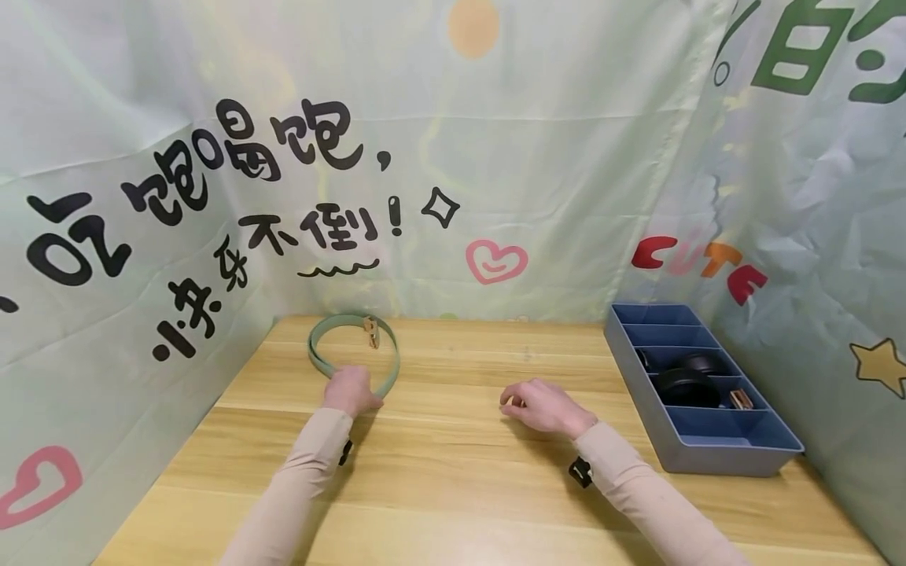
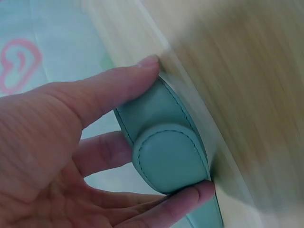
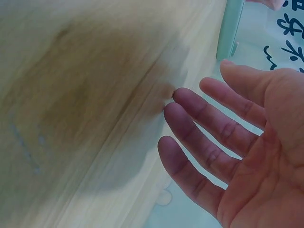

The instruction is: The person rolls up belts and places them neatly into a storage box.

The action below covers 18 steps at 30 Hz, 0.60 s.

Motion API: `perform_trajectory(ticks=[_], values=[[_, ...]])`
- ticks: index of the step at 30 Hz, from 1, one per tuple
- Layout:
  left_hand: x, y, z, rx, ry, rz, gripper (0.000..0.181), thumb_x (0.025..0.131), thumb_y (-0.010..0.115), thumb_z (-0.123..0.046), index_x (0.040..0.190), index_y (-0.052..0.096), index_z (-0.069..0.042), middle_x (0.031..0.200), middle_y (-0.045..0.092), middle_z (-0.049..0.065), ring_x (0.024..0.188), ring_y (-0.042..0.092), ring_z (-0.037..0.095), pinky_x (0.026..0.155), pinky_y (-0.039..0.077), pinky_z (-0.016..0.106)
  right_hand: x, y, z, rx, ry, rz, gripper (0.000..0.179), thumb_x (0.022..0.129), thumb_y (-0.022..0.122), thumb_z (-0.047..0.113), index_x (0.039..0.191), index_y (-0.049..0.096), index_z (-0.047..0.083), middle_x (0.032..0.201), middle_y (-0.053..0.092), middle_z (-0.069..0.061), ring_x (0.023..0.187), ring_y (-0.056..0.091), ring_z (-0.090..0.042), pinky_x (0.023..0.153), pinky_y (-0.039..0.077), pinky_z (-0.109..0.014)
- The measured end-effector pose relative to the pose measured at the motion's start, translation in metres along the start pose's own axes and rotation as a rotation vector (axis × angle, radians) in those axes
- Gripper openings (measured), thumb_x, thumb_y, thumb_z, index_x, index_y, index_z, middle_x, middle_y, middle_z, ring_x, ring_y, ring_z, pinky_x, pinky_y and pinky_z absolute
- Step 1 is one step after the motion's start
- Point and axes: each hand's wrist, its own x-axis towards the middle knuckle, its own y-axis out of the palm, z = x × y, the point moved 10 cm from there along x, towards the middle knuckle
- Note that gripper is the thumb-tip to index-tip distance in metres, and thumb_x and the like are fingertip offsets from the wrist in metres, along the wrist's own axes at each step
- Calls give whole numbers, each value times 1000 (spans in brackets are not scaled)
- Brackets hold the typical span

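A green belt, curled into a loop with its gold buckle at the far side, stands on the table at the left. My left hand holds the near side of the loop. In the left wrist view, thumb and fingers pinch the stitched belt at its rounded end, which overlaps another layer of the strap. My right hand hovers low over the middle of the table, fingers loosely bent and holding nothing. From the right wrist, its palm and spread fingers show, with part of the belt beyond.
A blue-grey divided box stands at the right of the wooden table. Black rounded items and a small copper-coloured piece lie in its middle compartments. Printed cloth hangs behind the table and at both sides.
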Motion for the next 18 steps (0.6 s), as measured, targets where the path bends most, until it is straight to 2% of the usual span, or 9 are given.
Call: perform_trajectory(ticks=[6, 11, 15, 18], values=[[-8, 8, -38, -8, 99, 20, 43, 72, 86, -30, 59, 48, -13, 62, 48, 1, 59, 50, 18, 54, 48, 34, 5, 3, 9, -9, -42, 11, 14, 95, 64, 24, 104, 73, 17, 88, 71, 6, 76, 62, -6, 67, 49, -28], [-13, 12, -67, 57, 198, 23, 42, 70, 87, -36, 62, 52, -13, 64, 53, 0, 61, 51, 17, 58, 50, 36, 13, 8, 20, 3, -86, 20, 18, 95, 64, 22, 109, 72, 14, 92, 72, 3, 82, 65, -10, 72, 51, -32], [-18, 18, -87, 102, 262, 51, 43, 68, 87, -42, 63, 54, -14, 63, 55, -2, 59, 52, 15, 61, 51, 35, 18, 12, 26, -6, -132, 4, 36, 92, 68, 21, 127, 63, 11, 115, 68, -8, 99, 66, -22, 85, 53, -41], [-21, 22, -100, 108, 304, 65, 44, 67, 87, -43, 62, 55, -14, 62, 55, -2, 58, 51, 14, 60, 50, 32, 20, 15, 31, -15, -172, -10, 55, 89, 72, 22, 140, 53, 13, 138, 53, -18, 121, 56, -34, 99, 47, -52]])
